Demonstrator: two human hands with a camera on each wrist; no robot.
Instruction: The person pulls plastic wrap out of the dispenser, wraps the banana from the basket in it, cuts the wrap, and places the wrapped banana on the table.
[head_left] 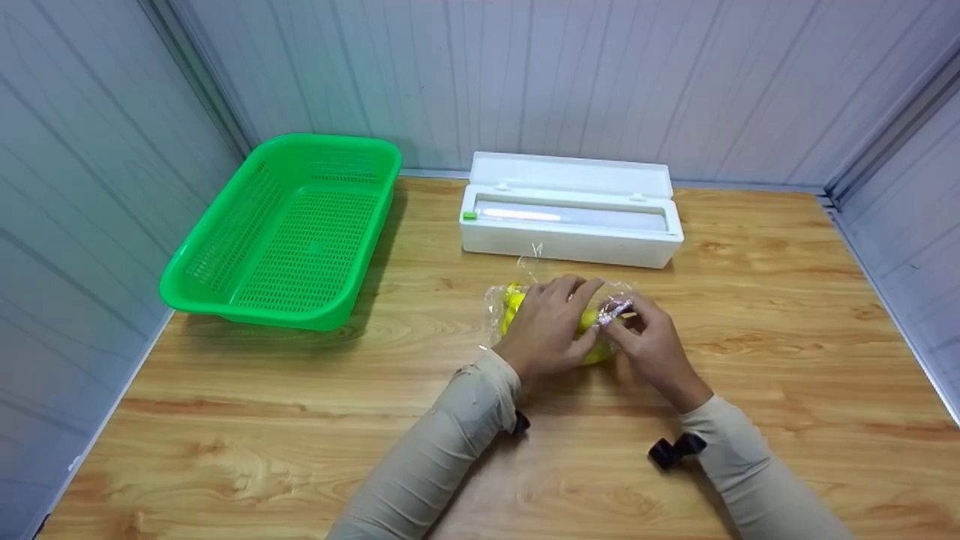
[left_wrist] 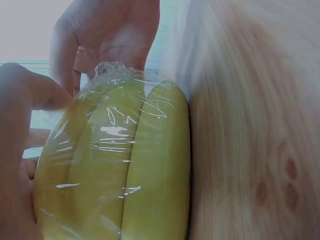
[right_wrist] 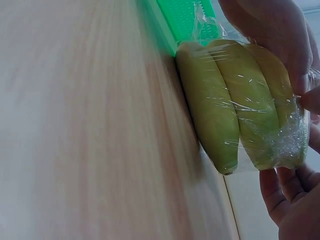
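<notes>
A bunch of yellow bananas point(head_left: 514, 302) lies on the table, wrapped in clear cling film point(head_left: 493, 319). In the left wrist view the bananas point(left_wrist: 155, 165) sit side by side under tight, shiny film. My left hand point(head_left: 551, 322) lies over the top of the bunch and holds it, thumb on the near side. At the right end, my right hand point(head_left: 660, 349) pinches a gathered, crumpled piece of film between thumb and fingers. From the right wrist, the bananas point(right_wrist: 245, 105) show their ends covered by wrinkled film. The far side of the bunch is hidden.
Behind the hands stands a white cling film box point(head_left: 570, 244), its lid raised and a roll inside. A green perforated basket point(head_left: 360, 277) stands at the left. The wooden table point(head_left: 270, 420) is enclosed by pale panel walls at the back and sides.
</notes>
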